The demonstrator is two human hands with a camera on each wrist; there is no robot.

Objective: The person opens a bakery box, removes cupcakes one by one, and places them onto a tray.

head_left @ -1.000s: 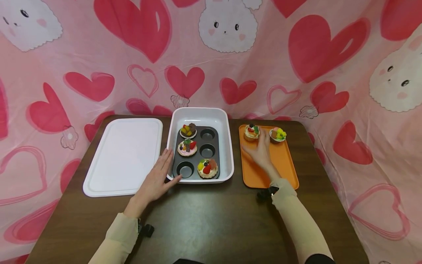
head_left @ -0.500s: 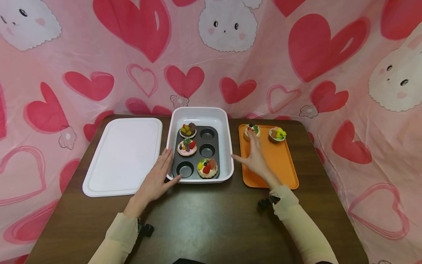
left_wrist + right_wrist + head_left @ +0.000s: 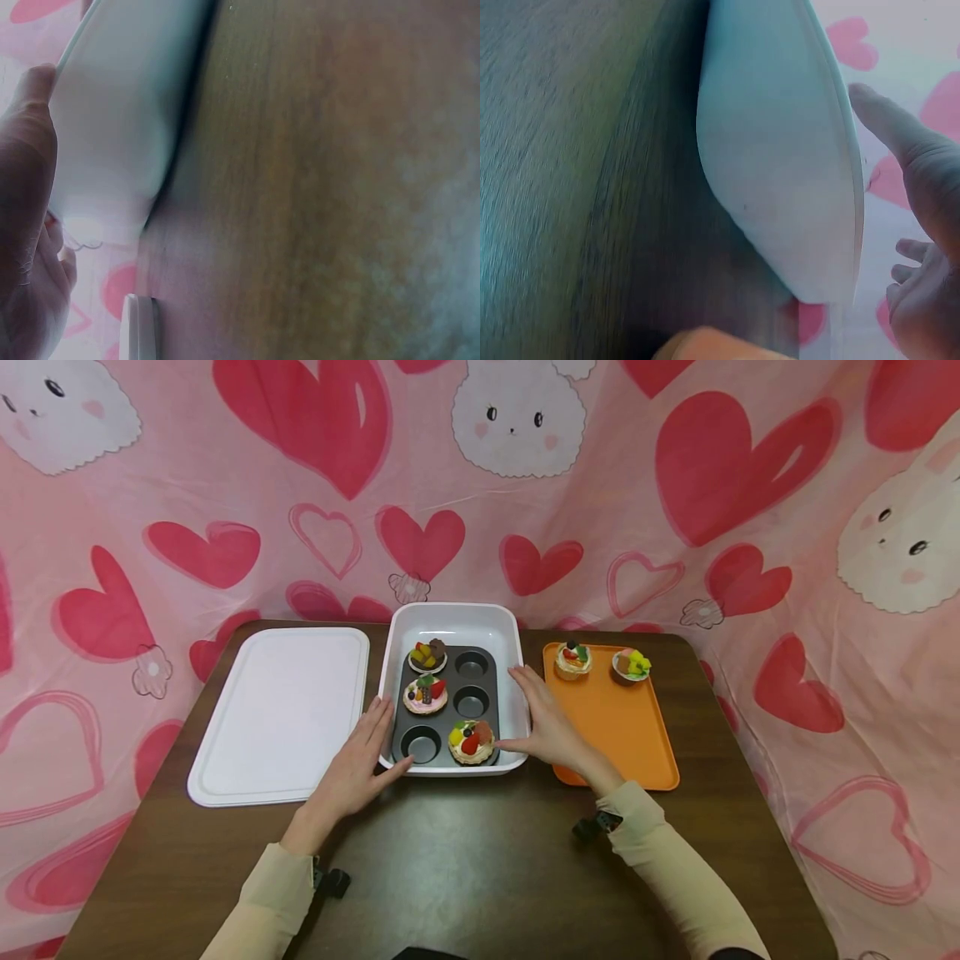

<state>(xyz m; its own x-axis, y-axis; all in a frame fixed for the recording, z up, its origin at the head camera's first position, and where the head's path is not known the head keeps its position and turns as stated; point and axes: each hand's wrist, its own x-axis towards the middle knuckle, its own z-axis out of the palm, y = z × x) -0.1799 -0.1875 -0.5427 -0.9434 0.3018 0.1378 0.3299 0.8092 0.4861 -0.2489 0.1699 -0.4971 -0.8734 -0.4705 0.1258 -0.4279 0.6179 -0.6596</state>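
A white plastic bin [image 3: 453,771] holds a dark muffin tin [image 3: 452,683]. Three of its cups bear toy tarts: a chocolate fruit tart [image 3: 427,656], a pink-cream tart [image 3: 425,695] and a strawberry-topped tart [image 3: 471,745]. My left hand [image 3: 352,772] rests against the bin's left rim, fingers straight; its thumb lies at the front corner. My right hand [image 3: 551,731] is at the right rim with fingers extended and holds nothing. In the right wrist view, that hand's thumb [image 3: 889,120] is beside the bin's edge; contact is unclear.
On the right, an orange tray [image 3: 615,727] carries a cream cupcake [image 3: 573,662] and a yellow-topped cupcake [image 3: 631,667]. A flat white lid or tray [image 3: 285,718] lies left of the bin. All stand on a dark wooden table [image 3: 450,860].
My right hand has moved left, from beside the cream cupcake on the orange tray to the bin's right rim, with nothing in it. The left hand has stayed in place.
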